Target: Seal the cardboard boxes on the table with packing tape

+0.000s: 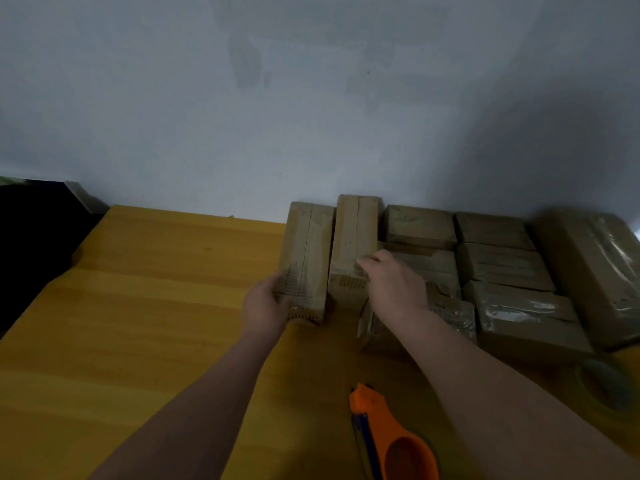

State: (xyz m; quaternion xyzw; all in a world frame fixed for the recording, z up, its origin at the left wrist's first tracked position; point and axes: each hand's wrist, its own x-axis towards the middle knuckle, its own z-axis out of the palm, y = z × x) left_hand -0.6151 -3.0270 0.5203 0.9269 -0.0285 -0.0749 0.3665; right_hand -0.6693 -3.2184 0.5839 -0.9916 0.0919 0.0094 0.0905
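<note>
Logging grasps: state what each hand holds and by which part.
Left hand grips the left box by its near end; right hand grips the neighbouring box at its near top edge.

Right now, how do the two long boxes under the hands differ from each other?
The left box has its near end closer to the person; the right box reaches further back toward the wall. The left hand grips the left box at its near end, while the right hand lies on top of the right box. Both are brown cardboard, lying lengthwise side by side on the yellow table.
</note>
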